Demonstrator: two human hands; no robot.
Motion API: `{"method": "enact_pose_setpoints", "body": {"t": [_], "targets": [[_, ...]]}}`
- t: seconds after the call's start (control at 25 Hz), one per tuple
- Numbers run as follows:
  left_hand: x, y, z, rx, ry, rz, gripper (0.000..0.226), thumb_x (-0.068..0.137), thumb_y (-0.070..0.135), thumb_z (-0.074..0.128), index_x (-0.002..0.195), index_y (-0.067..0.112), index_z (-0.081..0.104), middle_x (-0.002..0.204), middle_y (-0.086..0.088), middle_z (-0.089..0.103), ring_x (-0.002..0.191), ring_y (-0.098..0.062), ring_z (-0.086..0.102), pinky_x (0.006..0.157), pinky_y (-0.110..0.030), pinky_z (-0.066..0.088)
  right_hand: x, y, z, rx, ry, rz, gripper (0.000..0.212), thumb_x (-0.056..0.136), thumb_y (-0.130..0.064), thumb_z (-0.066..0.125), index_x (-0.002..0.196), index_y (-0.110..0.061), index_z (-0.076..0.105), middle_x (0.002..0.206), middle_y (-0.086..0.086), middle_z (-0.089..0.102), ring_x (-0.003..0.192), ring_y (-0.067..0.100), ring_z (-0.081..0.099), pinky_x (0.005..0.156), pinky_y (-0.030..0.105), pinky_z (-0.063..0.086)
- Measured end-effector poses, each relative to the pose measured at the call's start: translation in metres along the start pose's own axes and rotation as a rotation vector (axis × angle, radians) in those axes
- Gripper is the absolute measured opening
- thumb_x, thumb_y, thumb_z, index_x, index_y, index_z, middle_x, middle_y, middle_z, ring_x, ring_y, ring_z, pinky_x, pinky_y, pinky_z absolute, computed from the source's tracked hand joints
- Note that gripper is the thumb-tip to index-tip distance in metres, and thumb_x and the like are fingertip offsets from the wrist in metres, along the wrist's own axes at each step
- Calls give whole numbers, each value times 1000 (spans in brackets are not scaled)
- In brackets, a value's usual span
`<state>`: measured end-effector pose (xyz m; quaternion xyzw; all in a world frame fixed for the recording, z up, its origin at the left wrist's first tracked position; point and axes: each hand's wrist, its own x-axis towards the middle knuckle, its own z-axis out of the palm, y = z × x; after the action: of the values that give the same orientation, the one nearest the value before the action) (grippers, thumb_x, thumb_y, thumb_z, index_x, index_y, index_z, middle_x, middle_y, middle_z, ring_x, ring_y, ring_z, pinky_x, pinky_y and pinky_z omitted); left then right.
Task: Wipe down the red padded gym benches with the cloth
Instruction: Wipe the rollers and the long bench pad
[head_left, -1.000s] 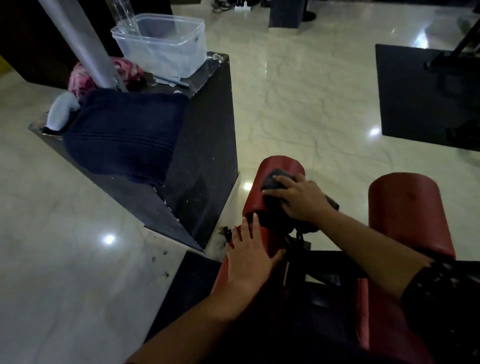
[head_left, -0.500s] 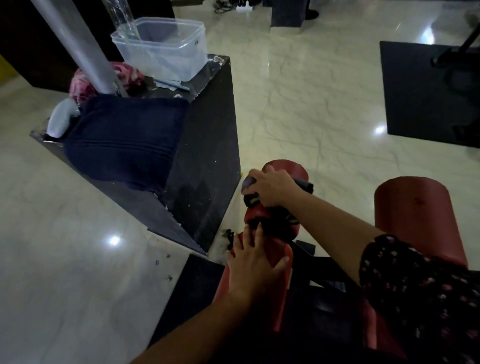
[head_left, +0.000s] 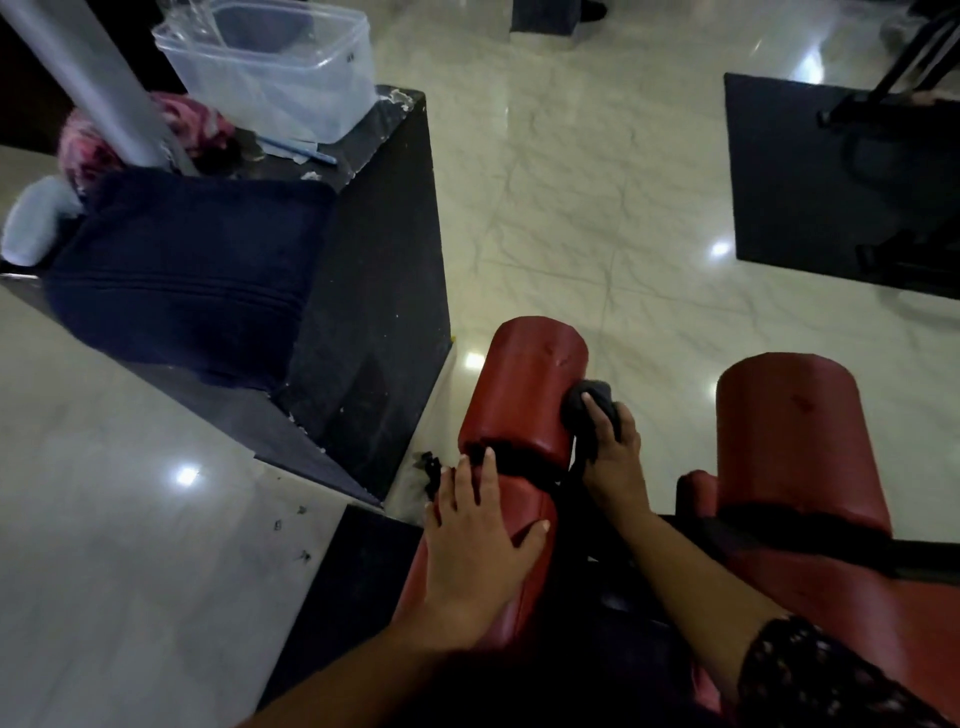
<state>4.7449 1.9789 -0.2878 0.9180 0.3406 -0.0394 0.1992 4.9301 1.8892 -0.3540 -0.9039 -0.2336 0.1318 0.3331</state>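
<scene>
The dark cloth (head_left: 592, 410) is lying bunched against the right side of the left red roller pad (head_left: 524, 395), in the lower middle of the view. The right hand (head_left: 610, 457) is gripping it, with fingers curled around the bundle and pressing it to the pad's side. A part of the cloth is hanging down between the hand and the pad.

The left hand (head_left: 478, 540) is resting flat, with fingers straight and spread, on the lower red pad (head_left: 524, 506) just below the roller; it is holding nothing. A black band is crossing between the two pads near its fingertips.

The second red roller pad (head_left: 789, 436) is standing to the right, apart from both hands.

To the left, a black block (head_left: 374, 291) is standing on the shiny pale floor (head_left: 597, 208). A navy towel (head_left: 187, 275) is lying draped over its top edge, and a clear plastic container (head_left: 270, 62) is sitting further back, beside a grey pole (head_left: 93, 78) and a pink cloth bundle (head_left: 83, 140). A black mat (head_left: 810, 171) is lying on the floor at the upper right.
</scene>
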Motion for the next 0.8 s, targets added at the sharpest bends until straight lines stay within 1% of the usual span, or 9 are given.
{"method": "enact_pose_setpoints", "body": {"t": [0.04, 0.12, 0.2, 0.28, 0.44, 0.56, 0.64, 0.68, 0.8], "targets": [[1, 0, 0, 3, -2, 3, 98, 82, 78, 23, 155, 24, -13, 164, -11, 2, 151, -31, 5, 121, -49, 16, 7, 0, -3, 54, -1, 24, 79, 85, 5, 54, 149, -37, 31, 156, 11, 19, 135, 39, 28, 107, 51, 38], [2, -1, -1, 7, -27, 1, 98, 85, 77, 30, 155, 25, -15, 164, -10, -2, 151, -30, 2, 121, -48, 14, 26, -3, -17, 32, 58, -112, 79, 81, 5, 59, 147, -33, 39, 149, 13, 32, 125, 41, 40, 104, 49, 43], [4, 0, -3, 14, -45, -6, 98, 87, 76, 32, 154, 25, -17, 164, -10, -5, 151, -30, -1, 121, -47, 12, 48, -10, -32, -142, 94, -311, 79, 75, -1, 68, 145, -30, 45, 140, 13, 45, 110, 42, 49, 89, 50, 51], [5, 0, -3, 18, -54, 4, 97, 87, 77, 31, 154, 25, -18, 164, -9, -5, 151, -30, -1, 121, -48, 12, 69, -33, -48, -377, 77, -443, 76, 75, -12, 72, 144, -31, 46, 138, 12, 50, 105, 43, 49, 77, 48, 54], [4, -3, -2, -13, -79, -4, 96, 87, 77, 32, 153, 28, -18, 165, -9, -7, 151, -29, -4, 121, -50, 9, 98, -110, -48, -785, -171, -656, 61, 89, -29, 55, 144, -45, 37, 141, 2, 46, 114, 34, 45, 81, 43, 47], [4, -3, -3, -43, -89, -8, 97, 86, 77, 34, 154, 29, -16, 165, -10, -6, 151, -29, -7, 121, -50, 7, 114, -158, -19, -1013, -332, -847, 58, 94, -36, 48, 147, -48, 26, 138, 4, 45, 114, 29, 47, 81, 42, 43], [3, -3, -4, -59, -97, -10, 97, 86, 75, 35, 155, 29, -15, 165, -10, -5, 151, -29, -6, 121, -51, 9, 120, -169, -2, -1099, -380, -887, 66, 94, -39, 47, 149, -49, 12, 140, 5, 42, 114, 30, 48, 81, 43, 43], [2, -2, -5, -57, -96, -12, 96, 86, 75, 35, 155, 29, -14, 165, -10, -5, 151, -29, -6, 121, -52, 9, 123, -169, 0, -1098, -372, -864, 70, 92, -40, 48, 149, -48, 9, 142, 6, 39, 115, 31, 47, 83, 45, 44], [3, -3, -6, -33, -95, -24, 97, 86, 76, 34, 154, 29, -17, 165, -10, -7, 151, -29, -7, 121, -52, 8, 120, -158, -9, -990, -256, -723, 62, 89, -45, 49, 145, -38, 25, 142, 3, 44, 120, 35, 45, 92, 57, 41]]}}
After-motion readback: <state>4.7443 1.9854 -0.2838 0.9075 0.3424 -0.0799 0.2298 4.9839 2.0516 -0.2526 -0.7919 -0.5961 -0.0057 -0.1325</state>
